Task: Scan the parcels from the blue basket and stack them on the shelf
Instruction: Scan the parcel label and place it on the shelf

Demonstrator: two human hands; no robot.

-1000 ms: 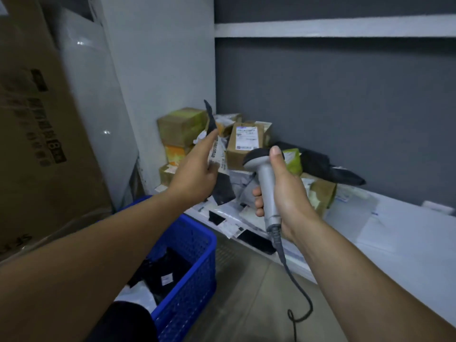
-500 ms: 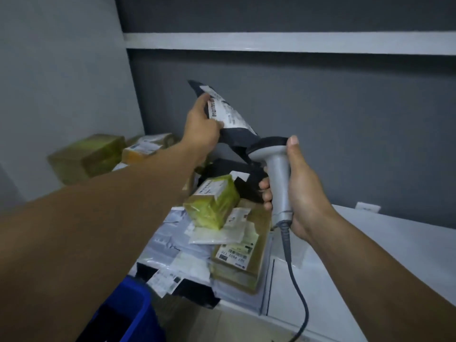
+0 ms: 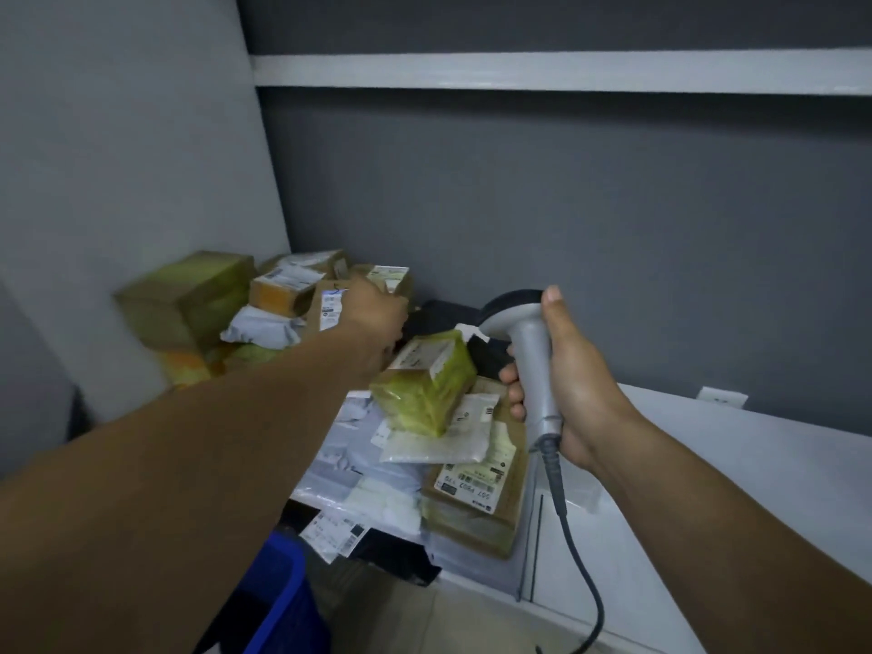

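Both arms are raised forward. The left arm stretches over the parcel pile (image 3: 377,464) on the white shelf (image 3: 708,488). The left hand (image 3: 373,318) is blurred, so its grasp cannot be told. The right hand (image 3: 571,384) is wrapped round the upright barcode scanner (image 3: 533,351). The blue basket (image 3: 283,597) sits below the shelf edge.

Pile of parcels (image 3: 358,464) at left end of shelf (image 3: 755,488), in the corner. Brown boxes (image 3: 188,295) w/ white labels at back. Grey bags (image 3: 344,446) flat at shelf's front edge. Yellow-green box (image 3: 424,394) tilted atop flat brown box (image 3: 472,523). Blue basket (image 3: 278,592) below shelf's front edge. Scanner (image 3: 531,342) grey, black head, upright above shelf, cord hanging.
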